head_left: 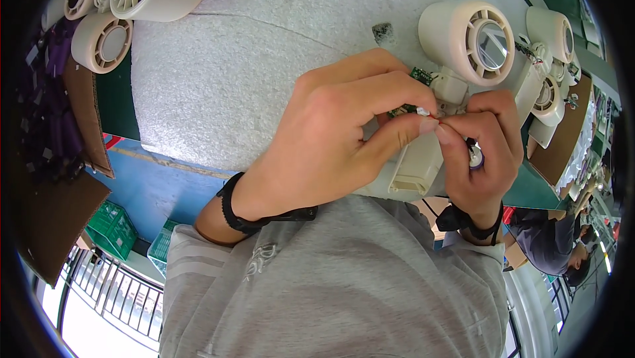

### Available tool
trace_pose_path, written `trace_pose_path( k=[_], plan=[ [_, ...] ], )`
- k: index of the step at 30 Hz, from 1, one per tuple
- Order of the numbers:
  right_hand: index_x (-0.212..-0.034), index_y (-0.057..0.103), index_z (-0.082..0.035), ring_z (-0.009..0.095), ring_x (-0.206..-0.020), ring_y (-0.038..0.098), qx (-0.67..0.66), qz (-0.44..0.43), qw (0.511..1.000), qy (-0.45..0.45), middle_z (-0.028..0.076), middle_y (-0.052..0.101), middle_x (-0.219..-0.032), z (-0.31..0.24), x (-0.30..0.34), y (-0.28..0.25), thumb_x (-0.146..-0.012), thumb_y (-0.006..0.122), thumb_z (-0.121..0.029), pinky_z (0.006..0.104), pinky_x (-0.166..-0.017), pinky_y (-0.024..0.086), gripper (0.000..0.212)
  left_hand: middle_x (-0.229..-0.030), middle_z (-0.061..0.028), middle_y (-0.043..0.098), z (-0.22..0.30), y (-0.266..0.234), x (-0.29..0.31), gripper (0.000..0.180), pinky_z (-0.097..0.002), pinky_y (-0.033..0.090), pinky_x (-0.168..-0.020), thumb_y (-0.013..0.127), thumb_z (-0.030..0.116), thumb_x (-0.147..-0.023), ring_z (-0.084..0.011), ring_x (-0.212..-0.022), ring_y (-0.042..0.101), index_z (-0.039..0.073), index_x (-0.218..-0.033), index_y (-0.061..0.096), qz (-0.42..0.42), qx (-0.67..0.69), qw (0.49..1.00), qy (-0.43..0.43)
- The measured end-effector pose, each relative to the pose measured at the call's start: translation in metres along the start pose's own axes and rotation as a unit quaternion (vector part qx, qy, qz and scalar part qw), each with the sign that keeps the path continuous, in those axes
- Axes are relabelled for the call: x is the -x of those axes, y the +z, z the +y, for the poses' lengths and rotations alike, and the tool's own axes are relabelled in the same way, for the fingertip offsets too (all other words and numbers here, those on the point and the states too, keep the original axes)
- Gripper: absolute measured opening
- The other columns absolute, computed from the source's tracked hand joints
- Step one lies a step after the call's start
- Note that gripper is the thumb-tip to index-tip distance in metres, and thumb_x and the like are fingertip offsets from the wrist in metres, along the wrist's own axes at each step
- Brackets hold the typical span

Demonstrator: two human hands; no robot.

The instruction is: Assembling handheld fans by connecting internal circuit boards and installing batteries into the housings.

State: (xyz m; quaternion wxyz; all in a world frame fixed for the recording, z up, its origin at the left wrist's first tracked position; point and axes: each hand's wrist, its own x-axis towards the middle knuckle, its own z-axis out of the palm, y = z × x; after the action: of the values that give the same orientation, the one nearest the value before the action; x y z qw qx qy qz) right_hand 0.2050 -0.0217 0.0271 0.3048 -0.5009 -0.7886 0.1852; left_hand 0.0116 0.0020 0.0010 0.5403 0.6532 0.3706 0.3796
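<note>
My left hand [324,130]: thumb and forefinger closed in a pinch on a small white connector [422,112]. My right hand [483,139]: thumb and forefinger pressed together right beside that pinch, a bit of red wire [436,119] at the tips; other fingers curled around a purple-edged cylinder [476,157]. Can't tell how firmly. Green circuit board [421,76] just beyond my left fingers, partly covered by them. Cream casing [415,169] directly below my fingertips, long side toward me. Cream fan head [463,44] beyond my right hand, upright. Pale foam sheet [205,87] left of my grip.
</note>
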Motion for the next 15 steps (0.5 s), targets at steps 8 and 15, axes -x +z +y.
trace_pose_path(
  k=[8,15],
  plan=[
    [-0.078,0.061,0.002,0.017,-0.068,0.049,-0.066,-0.043,0.996,0.051,0.010,0.050,-0.082,-0.0006,0.0027,-0.0044,-0.074,0.072,-0.005,0.0257,-0.060,0.039,0.013,-0.104,-0.0115,0.061,0.0047,-0.0054,0.0010,0.040,-0.0255,0.049,-0.078,0.068,-0.013,-0.075,-0.0156,-0.094,0.060,-0.002,-0.113,0.063,-0.022,0.097,0.994,-0.048],
    [-0.075,0.064,0.000,0.019,-0.062,0.052,-0.090,-0.025,0.995,0.026,0.010,0.053,-0.078,0.0034,-0.0021,-0.0048,-0.068,0.077,-0.002,0.0276,-0.051,0.039,0.015,-0.109,-0.0135,0.061,0.0007,-0.0087,0.0026,0.042,-0.0289,0.052,-0.086,0.063,-0.018,-0.076,-0.0179,-0.101,0.061,-0.005,-0.116,0.060,-0.042,0.153,0.986,-0.054]
  ],
)
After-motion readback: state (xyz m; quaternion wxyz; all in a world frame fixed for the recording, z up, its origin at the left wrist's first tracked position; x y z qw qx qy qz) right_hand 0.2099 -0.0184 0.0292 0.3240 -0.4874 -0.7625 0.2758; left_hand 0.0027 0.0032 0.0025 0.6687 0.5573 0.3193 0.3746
